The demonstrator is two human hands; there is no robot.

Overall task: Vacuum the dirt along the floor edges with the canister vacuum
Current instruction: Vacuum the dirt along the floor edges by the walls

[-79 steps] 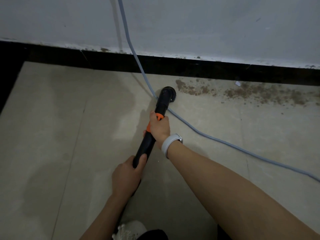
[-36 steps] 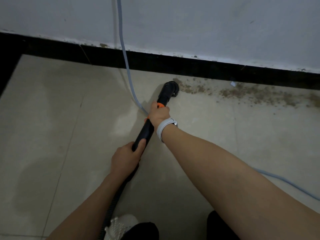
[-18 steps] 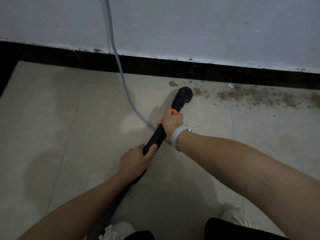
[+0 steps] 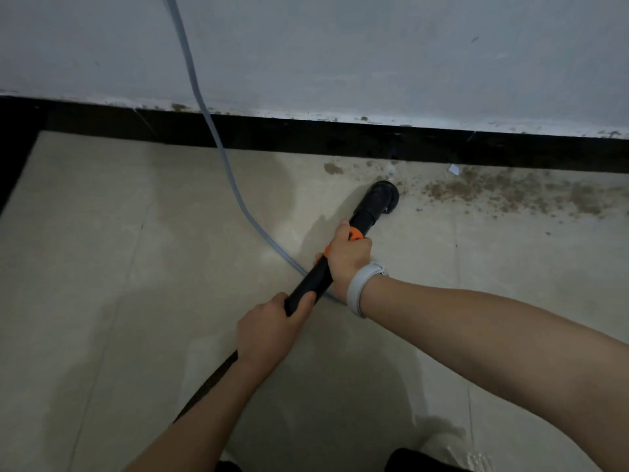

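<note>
The black vacuum wand (image 4: 366,216) with an orange ring slants across the beige floor tiles toward the wall. Its round nozzle (image 4: 384,196) rests on the floor at the left end of a brown dirt strip (image 4: 510,194) lying along the black baseboard (image 4: 340,137). My right hand (image 4: 347,257), with a pale wristband, grips the wand just below the orange ring. My left hand (image 4: 269,330) holds the wand's lower end, where the dark hose (image 4: 207,386) runs back toward me. One small dirt clump (image 4: 333,169) lies left of the nozzle.
A grey power cord (image 4: 218,148) hangs down the white wall, crosses the baseboard and runs along the floor under the wand. A small white scrap (image 4: 454,169) lies by the baseboard. A dark band (image 4: 13,158) borders the tiles at left.
The nozzle has travelled right along the baseboard, and the leftmost dirt patch it passed over is gone. Both hands keep their grip on the wand; the cord now lies left of it.
</note>
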